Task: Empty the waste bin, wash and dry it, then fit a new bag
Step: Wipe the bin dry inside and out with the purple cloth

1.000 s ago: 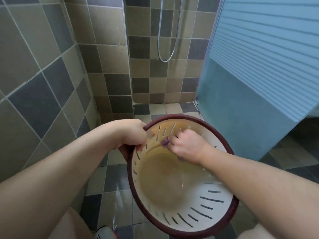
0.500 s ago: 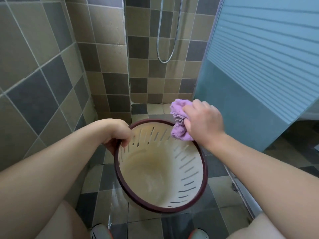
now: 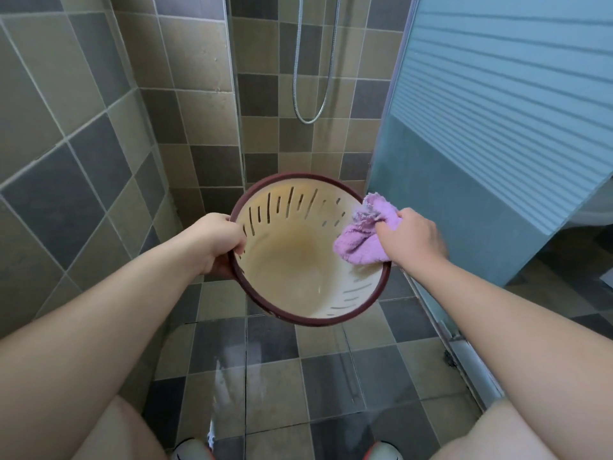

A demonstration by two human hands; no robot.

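A cream waste bin point(image 3: 295, 260) with slotted walls and a dark red rim is held in the air, tilted so its mouth faces me. My left hand point(image 3: 220, 239) grips the rim on the left side. My right hand point(image 3: 413, 237) holds a bunched purple cloth point(image 3: 363, 235) against the bin's right inner wall, by the rim. The inside of the bin holds no waste and no bag.
A tiled wall point(image 3: 66, 161) stands close on the left. A frosted blue shower door point(image 3: 497, 144) stands on the right. A shower hose point(image 3: 311, 78) hangs on the far wall. The tiled floor point(image 3: 298, 376) below looks wet; my knees and shoes show at the bottom edge.
My right hand came out of the bin with the cloth, rose above the far rim, then moved down to the right inner wall. The bin shifted away from me.
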